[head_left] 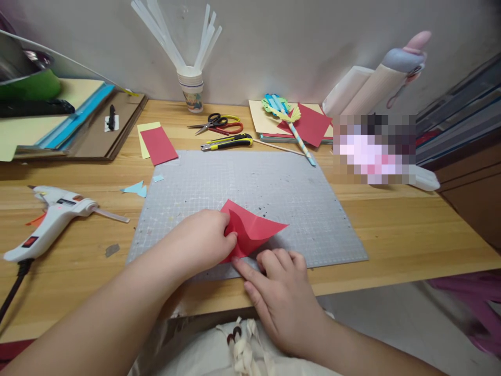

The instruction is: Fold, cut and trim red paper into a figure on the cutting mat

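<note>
A folded red paper (254, 227) lies on the grey cutting mat (250, 183) near its front edge. My left hand (199, 243) is closed on the paper's left side, with the fingers pinching a fold. My right hand (284, 292) rests just below the paper, index finger stretched out and pressing its lower edge, the other fingers curled.
A white glue gun (50, 216) lies at the left. Scissors (219, 124) and a yellow-black knife (229, 142) lie behind the mat. Red paper (158, 145), a cup of glue sticks (191, 89), a paper craft (287, 117), paper stacks (58, 120), blue scraps (136, 188).
</note>
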Action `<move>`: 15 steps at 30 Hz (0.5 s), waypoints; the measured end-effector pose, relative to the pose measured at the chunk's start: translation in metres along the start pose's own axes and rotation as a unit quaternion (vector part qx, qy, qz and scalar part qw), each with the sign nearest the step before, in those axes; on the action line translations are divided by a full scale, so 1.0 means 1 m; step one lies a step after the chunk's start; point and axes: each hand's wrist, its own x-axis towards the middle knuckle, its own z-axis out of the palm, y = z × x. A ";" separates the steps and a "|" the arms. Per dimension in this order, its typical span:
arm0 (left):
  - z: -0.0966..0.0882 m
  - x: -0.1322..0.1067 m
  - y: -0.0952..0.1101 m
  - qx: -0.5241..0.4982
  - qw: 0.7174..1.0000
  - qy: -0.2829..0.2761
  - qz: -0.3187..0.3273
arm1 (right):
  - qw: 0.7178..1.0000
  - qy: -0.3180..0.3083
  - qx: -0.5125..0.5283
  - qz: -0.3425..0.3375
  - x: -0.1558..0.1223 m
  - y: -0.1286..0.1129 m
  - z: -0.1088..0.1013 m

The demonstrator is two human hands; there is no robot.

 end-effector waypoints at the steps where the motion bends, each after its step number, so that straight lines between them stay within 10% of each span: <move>1: 0.000 0.000 0.000 0.000 1.000 0.000 0.000 | 1.000 0.001 -0.003 0.007 -0.001 0.002 -0.002; 15: -0.001 -0.002 0.000 -0.031 0.999 -0.006 -0.003 | 1.000 -0.004 0.002 0.000 -0.001 -0.002 -0.001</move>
